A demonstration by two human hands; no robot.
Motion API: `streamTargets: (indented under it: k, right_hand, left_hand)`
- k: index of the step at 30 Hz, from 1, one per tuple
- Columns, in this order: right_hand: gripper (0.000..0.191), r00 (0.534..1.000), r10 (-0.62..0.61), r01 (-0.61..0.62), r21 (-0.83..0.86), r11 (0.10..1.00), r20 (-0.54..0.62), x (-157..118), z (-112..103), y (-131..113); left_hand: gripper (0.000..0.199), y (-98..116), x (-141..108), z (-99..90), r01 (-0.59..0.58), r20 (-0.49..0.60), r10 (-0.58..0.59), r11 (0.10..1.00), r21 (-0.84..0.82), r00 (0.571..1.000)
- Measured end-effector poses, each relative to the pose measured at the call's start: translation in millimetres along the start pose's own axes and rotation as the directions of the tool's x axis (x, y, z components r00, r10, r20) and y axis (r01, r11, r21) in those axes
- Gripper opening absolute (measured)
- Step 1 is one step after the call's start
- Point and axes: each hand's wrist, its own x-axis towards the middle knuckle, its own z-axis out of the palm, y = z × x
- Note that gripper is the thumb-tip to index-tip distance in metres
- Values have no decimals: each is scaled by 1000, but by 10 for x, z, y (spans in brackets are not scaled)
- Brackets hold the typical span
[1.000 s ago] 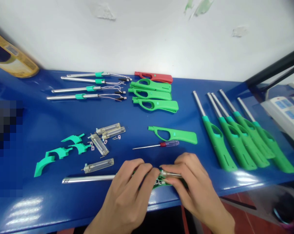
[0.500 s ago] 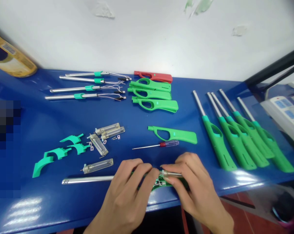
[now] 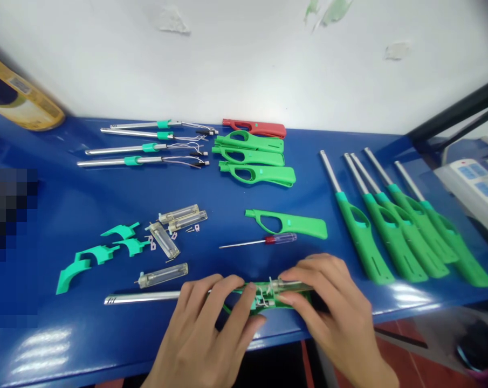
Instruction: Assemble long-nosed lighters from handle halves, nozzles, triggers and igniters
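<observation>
Left hand (image 3: 205, 323) and right hand (image 3: 336, 307) wider apart, clear cartridge (image 3: 288, 286) seemingly rightward.

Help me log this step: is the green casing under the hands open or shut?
Open: between the left hand and right hand, white wires show inside the green casing.

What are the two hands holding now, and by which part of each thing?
The right hand pinches a clear tank across its sides; the left hand holds the open green shell around its looped front part.
</observation>
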Motion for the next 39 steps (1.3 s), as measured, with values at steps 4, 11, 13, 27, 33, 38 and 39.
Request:
streamTargets:
  k: [4,11,13,27,33,38,39]
  right_hand:
    - [11,1000,5,-5,-28,1000,10,-98,-2,20]
    - [22,999,-34,34,-37,999,-4,-154,25,17]
    - [25,999,-46,45,-36,998,-17,-148,33,13]
    - [19,1000,8,-8,-70,998,9,-125,37,-67]
    - [26,1000,1,-1,-39,999,-11,-156,60,-32]
    - [28,1000,-1,1,-19,1000,-9,-152,66,-13]
    - [27,1000,3,-3,-16,1000,-8,-149,62,-18]
  left_hand:
    - [21,-8,25,-22,-7,10,7,1000,22,1000]
    - [27,11,64,-19,-27,-16,28,998,48,999]
    - [27,7,67,-11,-31,-21,32,998,52,999]
    - [34,6,19,50,-48,-7,48,999,-18,999]
    - [38,-41,17,106,-57,-4,56,997,-55,998]
    - [30,-38,59,128,-62,-59,58,996,-61,997]
    - [28,-33,74,133,-65,-80,61,996,-59,995]
